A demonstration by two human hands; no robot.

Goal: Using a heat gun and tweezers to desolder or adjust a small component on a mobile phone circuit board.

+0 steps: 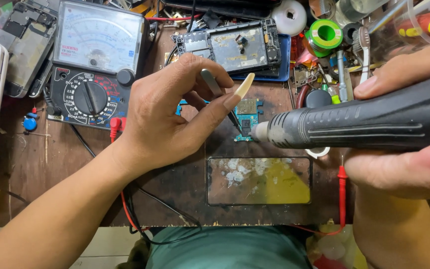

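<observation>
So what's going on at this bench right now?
A person is working on a small blue circuit board lying on a worn wooden table. Their left hand pinches metal tweezers with the tips down at the board. Their right hand grips a black hot-air handpiece, nozzle aimed at the board's edge. An analog multimeter sits to the left, and a stripped phone frame behind.

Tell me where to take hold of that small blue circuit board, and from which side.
Grip the small blue circuit board by its thin right edge, coming from the upper right. It lies flat; tweezers in the left hand cover its left side, and the black tool's nozzle crowds its lower end.
</observation>
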